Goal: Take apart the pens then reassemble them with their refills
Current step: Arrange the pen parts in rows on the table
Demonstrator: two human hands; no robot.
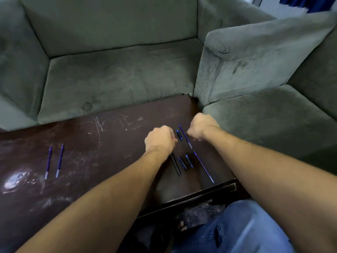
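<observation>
Pen parts lie on the right part of a dark scratched table (113,128). My left hand (160,139) is a closed fist over the table; nothing shows in it. Two thin black barrels (176,166) stick out from under its wrist. My right hand (202,127) has its fingertips pinched against a long blue refill (184,136). A short blue cap piece (179,134) sits between the hands. Two more dark cap pieces (182,163) (189,161) lie nearer me, beside a second blue refill (203,167). Two further blue refills (48,162) (59,160) lie far left.
A grey-green sofa (116,79) stands right behind the table, and a matching armchair (255,73) is at the right. The table's near right corner (234,186) is close to my jeans-clad knee (246,227).
</observation>
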